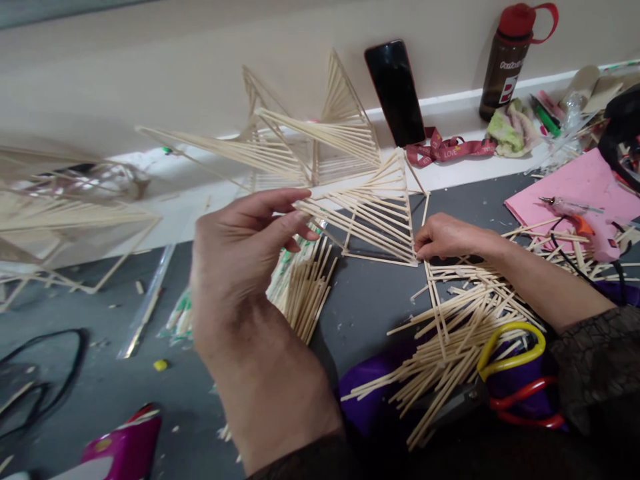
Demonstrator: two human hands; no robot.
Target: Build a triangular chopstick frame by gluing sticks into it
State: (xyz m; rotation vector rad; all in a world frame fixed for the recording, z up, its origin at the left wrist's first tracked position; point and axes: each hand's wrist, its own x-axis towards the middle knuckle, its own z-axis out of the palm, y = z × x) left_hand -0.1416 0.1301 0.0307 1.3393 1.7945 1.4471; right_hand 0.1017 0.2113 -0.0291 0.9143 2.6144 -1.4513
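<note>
Between my hands is a stick frame (373, 217), a fan of thin wooden sticks set side by side in a twisted, ladder-like surface. My left hand (250, 247) pinches its left corner between thumb and fingertips. At its lower right corner, my right hand (443, 237) has its fingers closed on the frame's edge. Below my right wrist lies a loose heap of wooden sticks (450, 327). Behind my left hand, more sticks (307, 287) lie in a bundle, partly in clear plastic with green print.
Finished-looking stick frames (320, 143) stand by the wall, another (75, 233) at left. A phone (395, 90) and a bottle (507, 60) lean or stand behind. Scissors (515, 367) lie near my right sleeve, a glue gun (593, 233) on pink paper (550, 193).
</note>
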